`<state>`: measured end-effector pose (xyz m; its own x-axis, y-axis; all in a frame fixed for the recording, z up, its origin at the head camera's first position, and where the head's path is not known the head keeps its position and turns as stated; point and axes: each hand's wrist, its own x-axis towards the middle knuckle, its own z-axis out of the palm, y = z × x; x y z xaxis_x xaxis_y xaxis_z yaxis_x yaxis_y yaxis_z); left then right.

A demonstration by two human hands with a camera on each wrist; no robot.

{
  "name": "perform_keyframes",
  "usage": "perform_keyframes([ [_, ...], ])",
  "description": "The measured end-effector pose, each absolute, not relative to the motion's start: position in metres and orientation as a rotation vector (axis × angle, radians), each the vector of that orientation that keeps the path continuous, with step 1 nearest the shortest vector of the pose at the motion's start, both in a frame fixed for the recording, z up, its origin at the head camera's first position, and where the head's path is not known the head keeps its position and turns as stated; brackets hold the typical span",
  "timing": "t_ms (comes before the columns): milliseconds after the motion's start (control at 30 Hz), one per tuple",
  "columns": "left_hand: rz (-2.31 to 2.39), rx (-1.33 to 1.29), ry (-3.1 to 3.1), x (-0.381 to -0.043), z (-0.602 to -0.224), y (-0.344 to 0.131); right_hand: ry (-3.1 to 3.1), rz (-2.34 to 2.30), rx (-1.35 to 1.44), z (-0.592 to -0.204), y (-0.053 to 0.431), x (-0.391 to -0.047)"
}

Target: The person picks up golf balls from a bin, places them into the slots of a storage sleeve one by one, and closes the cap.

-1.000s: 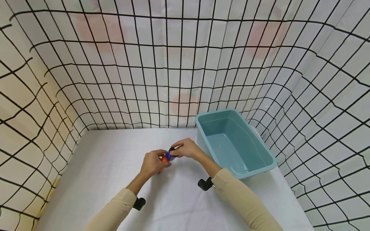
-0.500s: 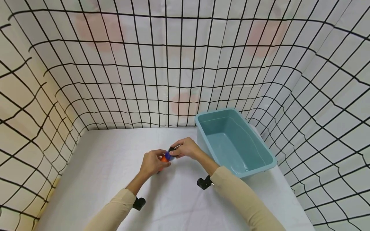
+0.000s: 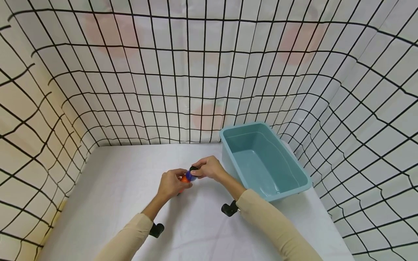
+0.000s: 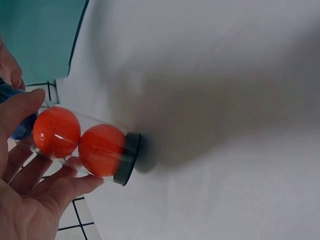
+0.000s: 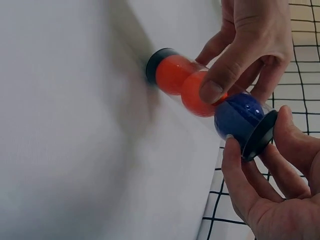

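Both hands hold a clear plastic tube of balls (image 5: 202,92), tilted above the white table. Inside it sit two orange balls (image 4: 56,132) and a blue ball (image 5: 239,116). My left hand (image 3: 171,185) grips the tube around its middle, thumb on one side and fingers on the other. At the blue-ball end, my right hand (image 3: 210,168) pinches the black cap (image 5: 260,135) between thumb and fingers. Another black cap (image 4: 128,159) covers the opposite end, near the tabletop; whether it touches the cloth I cannot tell.
A light blue plastic tub (image 3: 264,163) stands to the right, beside my right forearm. White cloth covers the table (image 3: 124,181). Black netting (image 3: 205,76) over white sheets rises at the back and both sides.
Hands and tube stay nearly in place. My right forearm has shifted very slightly to the left.
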<state>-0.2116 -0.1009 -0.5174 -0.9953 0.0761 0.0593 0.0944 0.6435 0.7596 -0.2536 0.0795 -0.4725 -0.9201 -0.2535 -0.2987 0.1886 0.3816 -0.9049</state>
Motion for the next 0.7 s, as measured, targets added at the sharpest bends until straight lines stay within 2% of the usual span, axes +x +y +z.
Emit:
perform_keyframes([
  [533, -1.365, -0.140, -2.808, -0.2128, -0.5168, -0.1022, 2.298, -1.607, -0.100, -0.4785, 0.0766, -0.2535],
  [700, -1.303, -0.156, -2.840, -0.2140, -0.5168, -0.1044, 2.340, -1.450, -0.138, -0.4729, 0.0817, -0.2572],
])
